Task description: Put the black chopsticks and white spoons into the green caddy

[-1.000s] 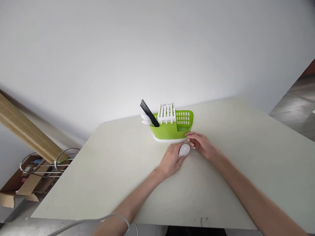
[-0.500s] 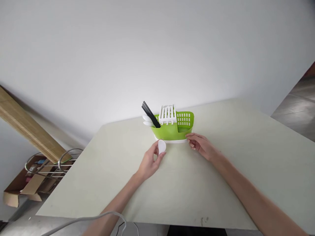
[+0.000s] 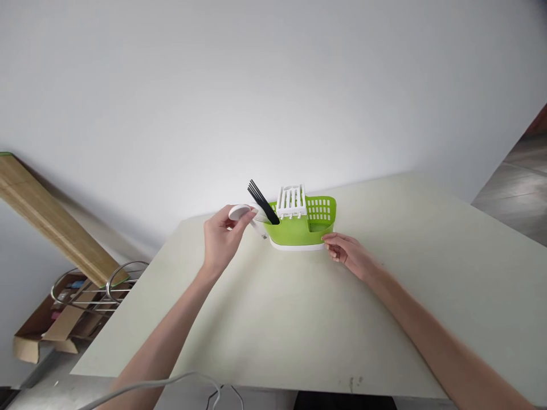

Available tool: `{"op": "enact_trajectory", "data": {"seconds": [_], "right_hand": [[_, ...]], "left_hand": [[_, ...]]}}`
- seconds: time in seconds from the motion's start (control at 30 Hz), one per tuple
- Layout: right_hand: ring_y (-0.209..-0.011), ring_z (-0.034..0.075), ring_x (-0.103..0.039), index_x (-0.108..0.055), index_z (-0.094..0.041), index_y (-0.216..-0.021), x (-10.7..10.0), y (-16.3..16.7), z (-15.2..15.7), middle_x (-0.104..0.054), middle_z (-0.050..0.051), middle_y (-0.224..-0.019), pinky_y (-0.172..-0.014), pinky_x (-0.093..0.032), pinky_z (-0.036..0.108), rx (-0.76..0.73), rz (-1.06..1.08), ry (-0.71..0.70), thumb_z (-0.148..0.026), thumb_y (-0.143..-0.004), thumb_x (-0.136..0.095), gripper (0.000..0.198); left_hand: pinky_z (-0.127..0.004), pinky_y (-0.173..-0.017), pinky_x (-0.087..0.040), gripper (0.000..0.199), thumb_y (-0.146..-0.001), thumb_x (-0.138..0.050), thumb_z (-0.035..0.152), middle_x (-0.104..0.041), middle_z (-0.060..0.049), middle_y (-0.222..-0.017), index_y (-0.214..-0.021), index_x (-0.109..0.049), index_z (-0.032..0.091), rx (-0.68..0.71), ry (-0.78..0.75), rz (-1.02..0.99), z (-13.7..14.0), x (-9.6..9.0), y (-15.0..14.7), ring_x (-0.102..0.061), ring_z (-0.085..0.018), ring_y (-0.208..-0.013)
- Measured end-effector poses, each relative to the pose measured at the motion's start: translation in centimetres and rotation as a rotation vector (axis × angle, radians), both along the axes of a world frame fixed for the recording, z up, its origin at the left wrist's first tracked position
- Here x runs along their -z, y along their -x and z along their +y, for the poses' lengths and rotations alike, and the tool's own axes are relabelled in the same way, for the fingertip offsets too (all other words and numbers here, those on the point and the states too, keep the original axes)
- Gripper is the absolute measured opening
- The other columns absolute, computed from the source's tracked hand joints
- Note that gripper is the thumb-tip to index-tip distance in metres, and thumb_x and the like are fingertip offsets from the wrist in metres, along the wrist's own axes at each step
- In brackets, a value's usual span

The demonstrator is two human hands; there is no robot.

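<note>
My left hand [image 3: 223,236] is closed on a white spoon [image 3: 238,212], held at the left end of a green utensil caddy [image 3: 290,232]. The spoon's rounded end shows above my fingers; most of the rest is hidden. Several black chopsticks [image 3: 264,203] lean leftward out of the caddy's left side. White pieces beside them are partly covered by my left hand. With fingers bent, my right hand [image 3: 348,250] pinches the caddy's front right edge. Across the caddy's middle sits a white slotted rack [image 3: 292,200], and a white base [image 3: 298,247] lies under it.
The caddy stands on a pale table [image 3: 290,319] near a white wall [image 3: 273,102]. To the left, a long wooden board [image 3: 55,222] leans by a metal rack [image 3: 109,290] and an open cardboard box [image 3: 64,327]. A grey cable [image 3: 171,378] crosses below my left forearm.
My left hand has moved left and away from me with the spoon, from the front of the caddy to its left end. My right hand stays at the caddy's edge.
</note>
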State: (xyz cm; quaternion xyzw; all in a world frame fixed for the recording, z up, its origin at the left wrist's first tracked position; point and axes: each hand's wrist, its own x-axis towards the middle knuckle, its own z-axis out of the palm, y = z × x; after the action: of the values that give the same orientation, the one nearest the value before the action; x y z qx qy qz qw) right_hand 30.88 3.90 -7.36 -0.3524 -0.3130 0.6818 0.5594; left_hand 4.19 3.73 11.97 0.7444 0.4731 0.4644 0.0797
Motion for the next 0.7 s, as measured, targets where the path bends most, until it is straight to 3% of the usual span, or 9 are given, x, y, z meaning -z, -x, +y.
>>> {"op": "enact_trajectory", "data": {"seconds": [0.1, 0.23, 0.47, 0.7], "right_hand": [[-0.06, 0.011, -0.047, -0.075, -0.019, -0.087, 0.0, 0.1, 0.1, -0.059, -0.001, -0.072, -0.052, -0.037, 0.027, 0.0, -0.004, -0.003, -0.039, -0.071, -0.088, 0.029], [-0.06, 0.011, -0.047, -0.075, -0.02, -0.087, 0.3, 0.1, 0.2, -0.06, -0.001, -0.073, -0.053, -0.036, 0.028, -0.003, -0.005, -0.009, -0.04, -0.07, -0.088, 0.029], [-0.061, 0.011, -0.047, -0.075, -0.02, -0.088, 0.6, 0.1, 0.4, -0.059, -0.001, -0.073, -0.054, -0.037, 0.028, -0.014, -0.009, -0.014, -0.04, -0.072, -0.086, 0.028], [-0.062, 0.011, -0.048, -0.076, -0.02, -0.089, 0.7, 0.0, 0.4, -0.06, -0.001, -0.074, -0.054, -0.037, 0.028, -0.02, -0.015, -0.01, -0.04, -0.074, -0.085, 0.027]], "left_hand": [[-0.026, -0.054, -0.047, 0.03, -0.092, -0.072, 0.047, -0.07, -0.001, -0.069, -0.084, -0.077, 0.019, -0.03, 0.004, -0.031, 0.4, 0.1, -0.4, -0.058, -0.012, -0.053], [-0.024, -0.056, -0.053, 0.026, -0.094, -0.071, 0.046, -0.07, 0.001, -0.072, -0.089, -0.074, 0.021, -0.049, -0.078, 0.028, 1.4, 0.4, -0.4, -0.065, -0.012, -0.054], [-0.02, -0.058, -0.049, 0.022, -0.098, -0.066, 0.045, -0.076, 0.005, -0.079, -0.107, -0.065, 0.025, -0.106, -0.171, 0.299, 3.3, 1.7, 0.5, -0.073, -0.012, -0.061], [-0.023, -0.064, -0.044, 0.021, -0.105, -0.054, 0.039, -0.076, 0.003, -0.076, -0.112, -0.068, 0.026, -0.111, -0.186, 0.497, 4.5, 3.4, 1.6, -0.074, -0.015, -0.07]]}}
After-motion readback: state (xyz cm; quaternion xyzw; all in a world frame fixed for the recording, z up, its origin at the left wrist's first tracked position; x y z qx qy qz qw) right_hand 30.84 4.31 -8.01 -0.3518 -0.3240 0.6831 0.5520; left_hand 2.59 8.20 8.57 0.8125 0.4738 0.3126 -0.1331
